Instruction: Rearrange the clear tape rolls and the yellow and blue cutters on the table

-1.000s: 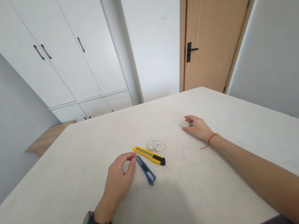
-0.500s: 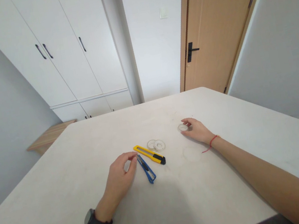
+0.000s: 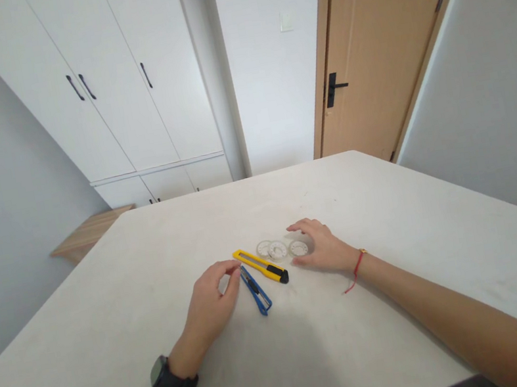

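My left hand [image 3: 214, 298] rests on the table, its thumb and forefinger pinched at the upper end of a blue utility knife [image 3: 257, 292]. A yellow utility knife [image 3: 261, 266] with a black slider lies slantwise just beyond the blue one. Right of it are two overlapping, pale see-through discs, which look like small rolls of clear tape; the nearer disc [image 3: 277, 250] partly covers the farther disc [image 3: 263, 248]. A third, similar disc [image 3: 299, 248] lies beside them, within the spread thumb and fingers of my right hand [image 3: 320, 246].
The white table [image 3: 185, 233] fills the lower view. Beyond it stand a white cupboard [image 3: 151, 125] with dark handles and a wooden door [image 3: 375, 33] with a black lever. A wooden ledge [image 3: 90, 233] shows past the table's left side.
My right hand has moved left and nearer, bringing the third disc beside the other two, and its fingers have spread. My left hand and both knives have stayed in place.
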The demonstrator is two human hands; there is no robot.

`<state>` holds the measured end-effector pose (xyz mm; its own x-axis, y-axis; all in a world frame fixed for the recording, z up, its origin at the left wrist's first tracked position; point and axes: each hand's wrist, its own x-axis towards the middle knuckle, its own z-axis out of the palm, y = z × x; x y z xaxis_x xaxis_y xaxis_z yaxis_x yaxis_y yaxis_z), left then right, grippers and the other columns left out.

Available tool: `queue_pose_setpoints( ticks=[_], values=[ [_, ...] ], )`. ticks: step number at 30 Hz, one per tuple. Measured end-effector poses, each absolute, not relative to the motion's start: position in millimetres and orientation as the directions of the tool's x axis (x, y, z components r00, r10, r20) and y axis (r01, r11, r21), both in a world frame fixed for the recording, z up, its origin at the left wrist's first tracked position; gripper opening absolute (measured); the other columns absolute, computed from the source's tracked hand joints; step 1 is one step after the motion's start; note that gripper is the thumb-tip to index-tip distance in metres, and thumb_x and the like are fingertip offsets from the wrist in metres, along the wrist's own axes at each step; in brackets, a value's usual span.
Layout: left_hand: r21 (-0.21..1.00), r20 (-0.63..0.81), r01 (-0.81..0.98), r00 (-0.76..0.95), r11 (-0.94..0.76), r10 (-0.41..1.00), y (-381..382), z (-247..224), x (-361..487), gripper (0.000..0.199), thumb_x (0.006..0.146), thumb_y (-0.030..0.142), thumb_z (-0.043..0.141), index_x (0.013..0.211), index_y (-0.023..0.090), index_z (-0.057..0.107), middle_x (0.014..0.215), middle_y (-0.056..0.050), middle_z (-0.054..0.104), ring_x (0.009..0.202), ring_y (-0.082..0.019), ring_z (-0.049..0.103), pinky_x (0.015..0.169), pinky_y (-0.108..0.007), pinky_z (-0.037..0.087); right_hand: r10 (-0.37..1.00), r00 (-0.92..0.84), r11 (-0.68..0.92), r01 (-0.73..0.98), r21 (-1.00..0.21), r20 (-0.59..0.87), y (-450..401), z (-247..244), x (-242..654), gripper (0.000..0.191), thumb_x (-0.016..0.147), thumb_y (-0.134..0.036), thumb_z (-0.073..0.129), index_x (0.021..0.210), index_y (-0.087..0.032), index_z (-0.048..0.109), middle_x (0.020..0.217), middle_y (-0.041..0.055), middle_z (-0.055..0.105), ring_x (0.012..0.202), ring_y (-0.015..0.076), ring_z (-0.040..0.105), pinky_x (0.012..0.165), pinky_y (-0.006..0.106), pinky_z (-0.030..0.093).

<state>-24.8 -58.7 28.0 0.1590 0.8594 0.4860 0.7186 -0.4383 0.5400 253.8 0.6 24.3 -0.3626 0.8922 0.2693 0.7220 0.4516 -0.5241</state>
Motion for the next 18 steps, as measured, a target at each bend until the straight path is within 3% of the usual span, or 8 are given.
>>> queue_pose_setpoints(
  ticks=[5,11,18],
  values=[
    [0.538,0.493,0.716,0.162,-0.446,0.855,-59,29,-24,0.023,0.090,0.032,0.049,0.097,0.020,0.067,0.097,-0.005,0.072,0.091,-0.019,0.067,0.086,-0.034,0.052,0.879,-0.404,0.477,0.725,-0.496,0.255,4,24,230,0.059,0.066,-0.041,0.076,0.119,-0.022,0.058,0.117,0.0076,0.063,0.111,0.0277,0.050,0.096,0.046,0.032],
    [0.526,0.501,0.714,0.180,-0.463,0.846,-59,29,-24,0.022,0.090,0.032,0.050,0.097,0.019,0.067,0.096,-0.006,0.072,0.090,-0.019,0.067,0.085,-0.035,0.052,0.887,-0.397,0.461,0.723,-0.514,0.238,5,18,226,0.048,0.072,-0.035,0.072,0.116,-0.021,0.061,0.113,0.0088,0.066,0.107,0.0268,0.054,0.095,0.046,0.034],
    [0.520,0.512,0.716,0.176,-0.467,0.841,-59,28,-25,0.022,0.091,0.032,0.050,0.096,0.020,0.067,0.096,-0.006,0.072,0.091,-0.019,0.066,0.086,-0.035,0.051,0.890,-0.272,0.455,0.494,-0.741,0.365,19,23,247,0.048,0.068,-0.026,0.074,0.114,-0.020,0.061,0.112,0.0081,0.067,0.099,0.0207,0.062,0.088,0.037,0.047]
  ],
)
